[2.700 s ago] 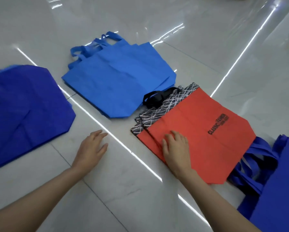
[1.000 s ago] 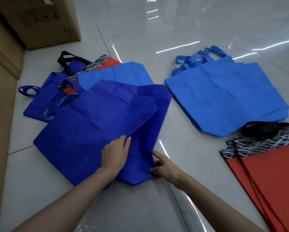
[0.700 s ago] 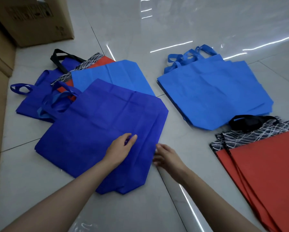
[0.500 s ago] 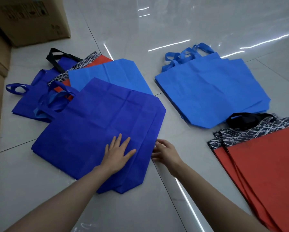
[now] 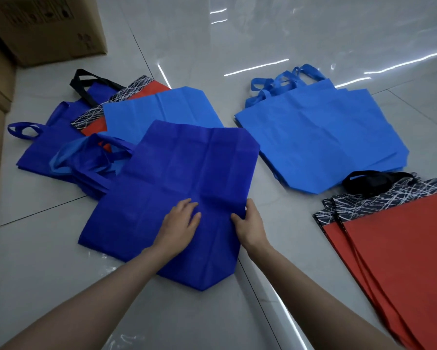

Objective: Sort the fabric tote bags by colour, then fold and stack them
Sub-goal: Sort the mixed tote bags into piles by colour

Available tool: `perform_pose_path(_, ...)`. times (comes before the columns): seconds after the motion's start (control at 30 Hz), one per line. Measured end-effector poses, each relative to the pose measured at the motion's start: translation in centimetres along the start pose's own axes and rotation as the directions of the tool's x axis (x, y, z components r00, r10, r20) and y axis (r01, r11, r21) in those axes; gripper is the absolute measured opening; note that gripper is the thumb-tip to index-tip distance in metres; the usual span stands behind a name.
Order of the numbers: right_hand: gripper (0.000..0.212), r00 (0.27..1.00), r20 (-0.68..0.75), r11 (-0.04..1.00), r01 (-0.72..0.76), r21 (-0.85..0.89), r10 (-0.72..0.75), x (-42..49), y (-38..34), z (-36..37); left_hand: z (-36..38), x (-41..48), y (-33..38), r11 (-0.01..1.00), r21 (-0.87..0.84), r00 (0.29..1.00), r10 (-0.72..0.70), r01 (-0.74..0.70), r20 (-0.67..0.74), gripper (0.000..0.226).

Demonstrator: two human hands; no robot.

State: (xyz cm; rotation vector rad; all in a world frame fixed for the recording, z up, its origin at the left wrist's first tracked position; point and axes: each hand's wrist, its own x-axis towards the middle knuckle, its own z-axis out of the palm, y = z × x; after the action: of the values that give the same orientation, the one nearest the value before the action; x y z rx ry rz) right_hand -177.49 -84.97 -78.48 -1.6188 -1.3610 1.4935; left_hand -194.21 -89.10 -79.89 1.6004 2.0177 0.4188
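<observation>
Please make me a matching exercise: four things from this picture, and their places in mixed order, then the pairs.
1. dark blue bag
2. light blue stack
3. red stack
4. cardboard box

a. top left corner
b. right edge
c. under the left hand, edge pinched by the right hand
d. beyond the red stack

Pairs: 1-c, 2-d, 3-b, 4-a

On a glossy tiled floor (image 5: pixel 192 309) lie a dark-blue tote bag (image 5: pixel 187 173), a light-blue stack (image 5: pixel 318 137), red bags (image 5: pixel 399 253) at right, a mixed pile (image 5: pixel 60 147) and a cardboard box (image 5: pixel 50 26) at left.

cardboard boxes (image 5: pixel 48 29) upper left, glossy tiled floor (image 5: pixel 263 34)
</observation>
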Motion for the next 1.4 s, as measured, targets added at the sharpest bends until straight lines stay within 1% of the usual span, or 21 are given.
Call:
perform_pose_path(0.1, 0.023, 0.998, -0.057, 0.999, -0.026, -0.046, 0.023, -0.3, -0.2, -2.0, -1.9, 0.4, -1.6, 0.988, -0.02, 0.974, -0.153, 0.152, -0.17, 0.043)
perform_pose_path(0.17, 0.024, 0.993, -0.103, 0.989, -0.067, -0.129, 0.054, -0.6, 0.4, -4.0, -3.3, 0.9, -2.6, 0.953, -0.085, 0.917, -0.304, 0.291, -0.257, 0.045)
perform_pose_path(0.2, 0.025, 0.99, -0.127, 0.981, -0.077, -0.175, 0.055, -0.8, 0.8, -5.0, -3.8, 1.2, -3.1, 0.929, -0.117, 0.889, -0.371, 0.352, -0.269, 0.047)
perform_pose_path(0.23, 0.026, 0.987, -0.151, 0.974, -0.08, -0.21, 0.049, -0.9, 1.3, -6.0, -4.2, 1.4, -3.5, 0.901, -0.152, 0.864, -0.433, 0.407, -0.258, 0.05)
perform_pose_path(0.3, 0.024, 0.982, -0.185, 0.967, -0.076, -0.242, 0.031, -1.2, 1.9, -7.4, -4.1, 1.7, -4.2, 0.834, -0.224, 0.82, -0.544, 0.505, -0.177, 0.06)
perform_pose_path(0.33, 0.023, 0.982, -0.189, 0.968, -0.074, -0.239, 0.028, -1.3, 2.1, -7.8, -3.9, 1.7, -4.2, 0.804, -0.235, 0.802, -0.582, 0.546, -0.13, 0.065)
perform_pose_path(0.4, 0.023, 0.982, -0.189, 0.973, -0.071, -0.217, 0.03, -1.6, 2.5, -8.3, -3.2, 1.6, -4.2, 0.783, -0.188, 0.785, -0.614, 0.593, -0.081, 0.071)
perform_pose_path(0.47, 0.024, 0.978, -0.205, 0.976, -0.079, -0.203, 0.037, -2.0, 3.0, -8.3, -3.0, 1.7, -4.3, 0.792, -0.149, 0.796, -0.604, 0.593, -0.04, 0.069)
perform_pose_path(0.53, 0.025, 0.976, -0.216, 0.977, -0.079, -0.199, 0.035, -2.5, 3.4, -8.4, -2.8, 1.7, -4.8, 0.794, -0.142, 0.803, -0.596, 0.591, 0.007, 0.066)
perform_pose_path(0.6, 0.024, 0.977, -0.213, 0.977, -0.074, -0.199, 0.03, -3.1, 3.8, -8.5, -2.6, 1.7, -5.3, 0.793, -0.158, 0.804, -0.594, 0.589, 0.017, 0.061)
perform_pose_path(0.67, 0.024, 0.976, -0.218, 0.98, -0.06, -0.191, 0.018, -3.7, 3.9, -8.4, -2.5, 1.2, -4.7, 0.794, -0.229, 0.809, -0.586, 0.562, -0.046, 0.047)
perform_pose_path(0.73, 0.024, 0.972, -0.235, 0.986, -0.032, -0.166, -0.008, -4.2, 3.6, -8.4, -2.5, 0.4, -3.2, 0.83, -0.26, 0.824, -0.542, 0.494, -0.164, 0.035)
perform_pose_path(0.8, 0.025, 0.964, -0.261, 0.99, 0.006, -0.144, -0.044, -4.6, 2.9, -8.4, -2.6, -0.4, -1.7, 0.869, -0.338, 0.846, -0.458, 0.362, -0.273, 0.04)
perform_pose_path(0.87, 0.026, 0.949, -0.303, 0.992, 0.051, -0.114, -0.084, -5.1, 1.8, -9.0, -3.2, -1.2, 0.2, 0.869, -0.451, 0.853, -0.384, 0.204, -0.354, 0.042)
perform_pose_path(0.9, 0.027, 0.94, -0.326, 0.993, 0.072, -0.091, -0.098, -5.5, 1.1, -9.5, -3.6, -1.4, 1.3, 0.867, -0.476, 0.85, -0.357, 0.147, -0.387, 0.04)
perform_pose_path(1.0, 0.031, 0.9, -0.413, 0.99, 0.131, -0.044, -0.138, -6.4, -0.7, -12.1, -4.6, -1.0, 4.6, 0.855, -0.513, 0.84, -0.333, 0.077, -0.428, 0.033)
perform_pose_path(1.1, 0.036, 0.849, -0.513, 0.988, 0.153, 0.002, -0.13, -7.1, -2.3, -15.9, -4.7, 0.0, 9.1, 0.831, -0.556, 0.87, -0.288, 0.02, -0.399, 0.039)
perform_pose_path(1.17, 0.039, 0.819, -0.557, 0.988, 0.15, -0.024, -0.138, -8.0, -3.1, -18.9, -4.1, 0.6, 12.8, 0.82, -0.573, 0.904, -0.229, -0.021, -0.362, 0.039)
perform_pose_path(1.23, 0.039, 0.8, -0.582, 0.989, 0.128, -0.07, -0.145, -9.5, -3.6, -22.4, -3.2, 1.0, 16.4, 0.799, -0.599, 0.943, -0.158, -0.052, -0.293, 0.035)
perform_pose_path(1.3, 0.039, 0.778, -0.609, 0.987, 0.112, -0.113, -0.158, -11.1, -3.7, -25.9, -2.1, 1.4, 19.7, 0.805, -0.59, 0.977, -0.075, -0.06, -0.201, 0.034)
perform_pose_path(1.4, 0.04, 0.759, -0.636, 0.987, 0.045, -0.157, -0.136, -14.0, -2.9, -31.3, -0.2, 1.7, 24.5, 0.824, -0.558, 0.994, 0.061, -0.1, -0.087, 0.038)
